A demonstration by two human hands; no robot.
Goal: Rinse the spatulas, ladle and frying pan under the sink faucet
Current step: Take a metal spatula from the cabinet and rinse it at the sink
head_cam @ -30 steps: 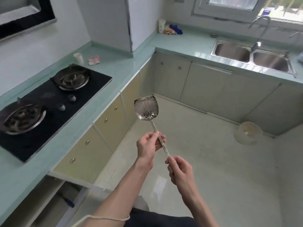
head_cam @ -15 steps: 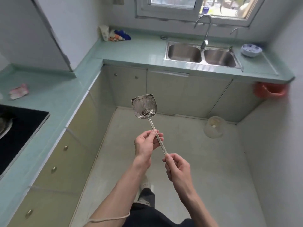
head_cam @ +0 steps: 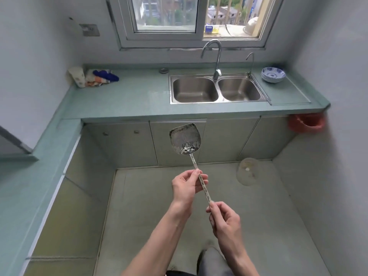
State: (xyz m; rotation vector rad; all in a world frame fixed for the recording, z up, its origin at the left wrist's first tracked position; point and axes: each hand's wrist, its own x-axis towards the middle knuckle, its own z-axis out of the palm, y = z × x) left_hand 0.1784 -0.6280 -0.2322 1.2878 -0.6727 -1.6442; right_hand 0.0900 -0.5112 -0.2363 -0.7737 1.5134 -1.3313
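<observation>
Spatula: we carry the metal spatula [head_cam: 185,139] blade-up in mid-air, out over the floor, well short of the counter.
Left hand: our left hand [head_cam: 187,186] pinches the handle partway up, thumb and fingertips curled round it, likely steadying the blade.
Right hand: our right hand [head_cam: 224,218] grips the handle's tail end, fingers wrapped, taking the weight from below.
Why two hands: we judge it keeps the blade level and away from our clothes.
Sink: the double sink [head_cam: 217,102] lies straight ahead, both basins bare.
Faucet: the gooseneck faucet [head_cam: 216,56] stands between the basins, no water visibly running.
Bowls: blue-patterned bowls [head_cam: 272,75] sit stacked right of the sink.
</observation>
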